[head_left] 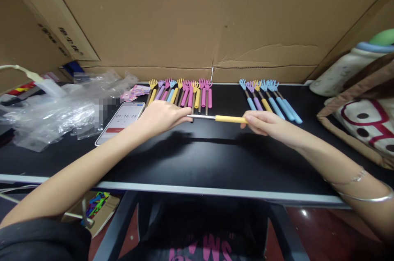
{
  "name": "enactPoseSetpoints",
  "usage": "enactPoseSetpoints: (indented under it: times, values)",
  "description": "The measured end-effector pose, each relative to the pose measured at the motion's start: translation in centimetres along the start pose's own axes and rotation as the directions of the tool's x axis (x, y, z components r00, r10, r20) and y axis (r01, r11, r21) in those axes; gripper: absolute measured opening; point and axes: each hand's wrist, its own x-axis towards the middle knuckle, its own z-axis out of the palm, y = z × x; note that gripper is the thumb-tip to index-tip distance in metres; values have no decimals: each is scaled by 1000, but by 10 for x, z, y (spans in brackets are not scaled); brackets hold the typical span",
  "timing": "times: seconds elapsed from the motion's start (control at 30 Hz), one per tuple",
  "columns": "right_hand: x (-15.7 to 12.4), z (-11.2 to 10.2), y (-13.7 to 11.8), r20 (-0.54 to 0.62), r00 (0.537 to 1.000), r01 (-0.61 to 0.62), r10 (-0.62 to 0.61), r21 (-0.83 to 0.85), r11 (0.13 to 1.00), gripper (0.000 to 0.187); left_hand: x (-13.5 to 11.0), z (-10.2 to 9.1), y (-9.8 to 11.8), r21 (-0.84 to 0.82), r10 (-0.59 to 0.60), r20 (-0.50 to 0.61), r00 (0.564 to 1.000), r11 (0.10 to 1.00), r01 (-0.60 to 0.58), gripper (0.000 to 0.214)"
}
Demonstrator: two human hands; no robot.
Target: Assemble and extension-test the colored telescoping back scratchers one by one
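**Two hands on one back scratcher**

Both hands hold a yellow-handled back scratcher level above the black table. The left hand is closed around its metal end, hiding the claw; the right hand pinches the handle, likely so the shaft can slide. Two rows of scratchers lie behind, beside a phone.

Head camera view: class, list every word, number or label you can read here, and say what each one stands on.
"01:16:28": timer on the phone screen.
"SW", upside down and cut off: pink print on the black shirt.
Print on the left cardboard flap: too blurred to read.
Red button on the phone: too small to read.
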Motion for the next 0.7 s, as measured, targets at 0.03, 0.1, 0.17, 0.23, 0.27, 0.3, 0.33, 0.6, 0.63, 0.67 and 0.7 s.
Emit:
enactPoseSetpoints:
  times: [0.03, 0.1, 0.17, 0.23, 0.27, 0.3, 0.33, 0.6, 0.63, 0.67, 0.7]
  values:
    - [0, 1, -1, -10, 1000, 7, -8, -23, 1000, 56, 0, 0, 0, -23, -18, 43, 999, 1000, 19, 54]
    - [-1, 2, -3, -26, 999, 26, -28, -78, 997, 56, 1, -2, -1, -68, -50, 125, 991, 996, 59, 55]
    - [-2, 3, -5, -70, 996, 46, -58, -155, 987, 53, 2, -3, -2, -115, -70, 188, 980, 989, 93, 55]
    - [-3, 4, -8, -129, 986, 72, -109, -261, 963, 46, 3, -5, -2, -189, -72, 239, 968, 975, 119, 52]
    - [-4, 5, -9, -159, 977, 88, -144, -315, 945, 41, 3, -6, -3, -234, -69, 261, 963, 963, 133, 50]
    - [-5, 6, -10, -188, 965, 105, -184, -366, 925, 36, 3, -7, -3, -280, -66, 283, 957, 949, 148, 48]
    - [-5, 6, -11, -212, 951, 123, -225, -409, 904, 31, 4, -8, -3, -324, -63, 302, 951, 932, 164, 45]
    - [-9, 11, -13, -278, 833, 203, -479, -651, 731, 22, 7, -10, -5, -531, -1, 378, 926, 819, 218, 40]
    - [-9, 11, -12, -279, 825, 203, -492, -666, 718, 23, 6, -9, -5, -531, -1, 369, 929, 820, 212, 40]
    - [-9, 11, -12, -281, 821, 200, -496, -673, 712, 23, 6, -9, -4, -523, -6, 354, 935, 828, 203, 41]
    - [-9, 11, -12, -286, 823, 194, -490, -671, 716, 23, 5, -8, -4, -507, -13, 334, 943, 840, 191, 41]
